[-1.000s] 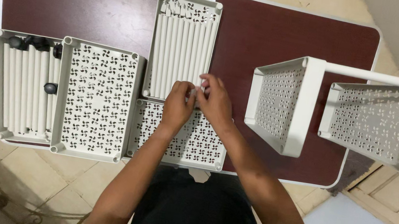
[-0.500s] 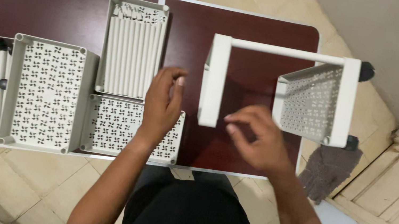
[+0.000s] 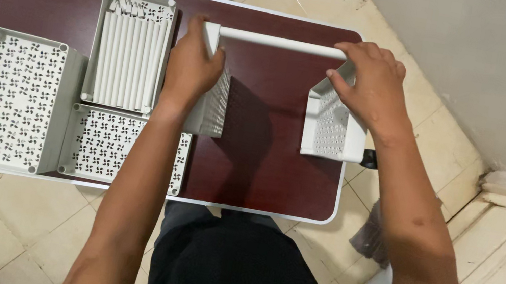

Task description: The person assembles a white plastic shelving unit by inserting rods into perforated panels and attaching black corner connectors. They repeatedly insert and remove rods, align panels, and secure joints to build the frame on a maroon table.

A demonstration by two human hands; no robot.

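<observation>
The white rack (image 3: 275, 91) is held on the table (image 3: 262, 171), the left hand (image 3: 192, 65) closed on one perforated shelf, the right hand (image 3: 372, 86) on the other. It is judged light, stiff, somewhat flexible at its rod (image 3: 283, 42). Trays (image 3: 128, 49) crowd the left hand; the table edge lies just beyond the right.

tabletop (image 3: 263, 164): dark maroon, white-edged | perforated baskets (image 3: 331, 128): white, dotted holes | flat panels (image 3: 13, 98): white, pinwheel cut-outs | floor (image 3: 446, 133): beige tiles
</observation>
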